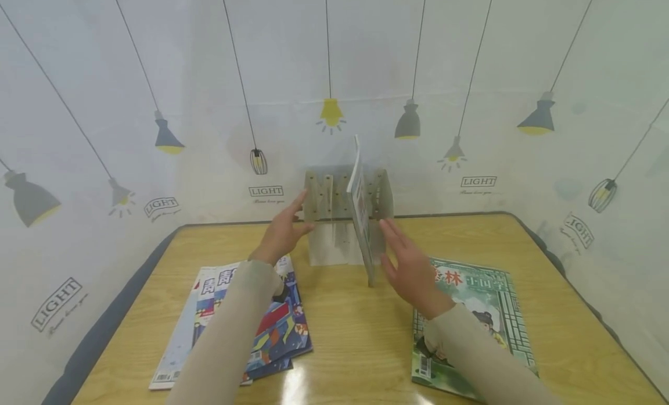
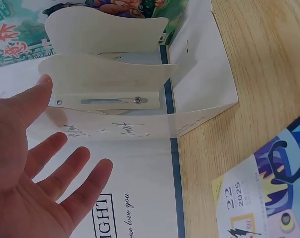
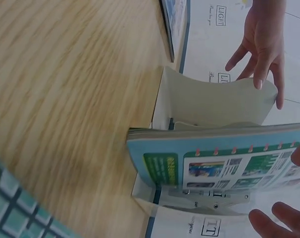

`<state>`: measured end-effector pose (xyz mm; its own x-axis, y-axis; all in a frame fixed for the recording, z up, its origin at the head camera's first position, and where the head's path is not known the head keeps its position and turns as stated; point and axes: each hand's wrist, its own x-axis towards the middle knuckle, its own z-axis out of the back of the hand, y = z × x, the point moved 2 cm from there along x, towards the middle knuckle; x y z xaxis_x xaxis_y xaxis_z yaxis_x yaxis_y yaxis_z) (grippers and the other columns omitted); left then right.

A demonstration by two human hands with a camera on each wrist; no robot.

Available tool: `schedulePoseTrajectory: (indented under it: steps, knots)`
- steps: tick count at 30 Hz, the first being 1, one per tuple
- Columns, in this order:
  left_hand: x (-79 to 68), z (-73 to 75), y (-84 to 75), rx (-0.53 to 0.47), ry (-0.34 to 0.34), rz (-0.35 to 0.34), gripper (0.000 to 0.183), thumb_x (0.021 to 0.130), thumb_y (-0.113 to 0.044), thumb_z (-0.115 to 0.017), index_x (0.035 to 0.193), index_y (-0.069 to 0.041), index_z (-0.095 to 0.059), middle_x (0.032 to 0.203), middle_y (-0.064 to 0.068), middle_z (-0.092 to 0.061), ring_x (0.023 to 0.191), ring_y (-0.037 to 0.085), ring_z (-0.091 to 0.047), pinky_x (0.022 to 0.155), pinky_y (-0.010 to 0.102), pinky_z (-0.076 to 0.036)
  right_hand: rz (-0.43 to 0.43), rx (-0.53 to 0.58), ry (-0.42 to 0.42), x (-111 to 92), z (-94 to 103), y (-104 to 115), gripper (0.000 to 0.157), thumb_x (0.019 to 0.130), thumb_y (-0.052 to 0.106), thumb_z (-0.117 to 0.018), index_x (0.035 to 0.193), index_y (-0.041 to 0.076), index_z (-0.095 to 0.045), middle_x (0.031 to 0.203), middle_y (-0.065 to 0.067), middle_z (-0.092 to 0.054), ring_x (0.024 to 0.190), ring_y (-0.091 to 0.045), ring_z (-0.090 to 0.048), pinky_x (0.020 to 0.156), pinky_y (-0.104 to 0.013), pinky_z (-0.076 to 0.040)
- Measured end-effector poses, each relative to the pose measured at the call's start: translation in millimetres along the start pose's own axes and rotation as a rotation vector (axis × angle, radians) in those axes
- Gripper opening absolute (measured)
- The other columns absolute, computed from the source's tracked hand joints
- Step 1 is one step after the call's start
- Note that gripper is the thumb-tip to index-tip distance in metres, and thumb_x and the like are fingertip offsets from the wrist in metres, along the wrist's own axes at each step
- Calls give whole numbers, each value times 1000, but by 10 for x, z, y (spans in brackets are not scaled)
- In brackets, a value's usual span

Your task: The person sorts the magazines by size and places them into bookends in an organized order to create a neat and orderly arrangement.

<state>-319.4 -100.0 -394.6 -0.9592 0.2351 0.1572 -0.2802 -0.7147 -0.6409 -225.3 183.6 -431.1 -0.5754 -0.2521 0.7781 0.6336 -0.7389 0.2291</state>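
Note:
A white book rack with upright dividers stands near the table's back edge. One magazine is upright between its dividers, its lower corner jutting out at the front; the right wrist view shows the blue-and-green printed cover. My left hand, fingers spread, is at the rack's left side panel. On the other side my right hand has its fingers extended toward the rack's right side, beside the magazine. Neither hand grips anything.
Several magazines with blue covers lie overlapping on the left of the wooden table. A green magazine lies on the right, partly under my right forearm. Behind the table hangs a pale curtain printed with lamps.

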Motion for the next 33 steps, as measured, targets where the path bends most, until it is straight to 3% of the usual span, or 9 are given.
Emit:
schedulePoseTrajectory:
  steps: [4,9,15,25,33]
  knots:
    - [6,5,6,0,-4,-6,85,91,-30,-68,151,-51,-12,149,10,-41,125,32,-49,96,56,-45,-34,-24,29,-61,30,-88,75,83,9,-72,149,9,-38,145,-14,-46,102,-34,-61,44,-23,-45]
    - [6,7,18,-25,-5,-6,82,91,-27,-68,154,-44,-17,149,11,-41,125,34,-48,95,57,-46,-72,-9,79,-130,56,-163,75,83,14,-74,149,9,-38,147,-12,-44,120,-36,-53,70,-43,-57]
    - [-11,11,21,-36,-3,2,82,91,-29,-68,153,-46,-17,148,11,-42,124,33,-49,94,58,-46,-84,44,173,-211,63,-251,81,86,21,-75,153,13,-30,153,-10,-35,127,-37,-45,100,-54,-43]
    - [-18,8,6,-56,0,6,81,92,-28,-68,153,-47,-18,148,12,-42,125,33,-48,94,58,-46,-60,13,220,-325,95,-350,81,84,26,-76,150,6,-34,146,-21,-41,129,-41,-41,103,-59,-36]
    - [-26,11,7,-69,0,9,81,92,-27,-67,152,-48,-18,148,13,-42,125,34,-48,93,59,-47,-69,-12,288,-383,111,-374,88,84,31,-76,154,12,-27,149,-20,-37,132,-41,-37,105,-61,-33]
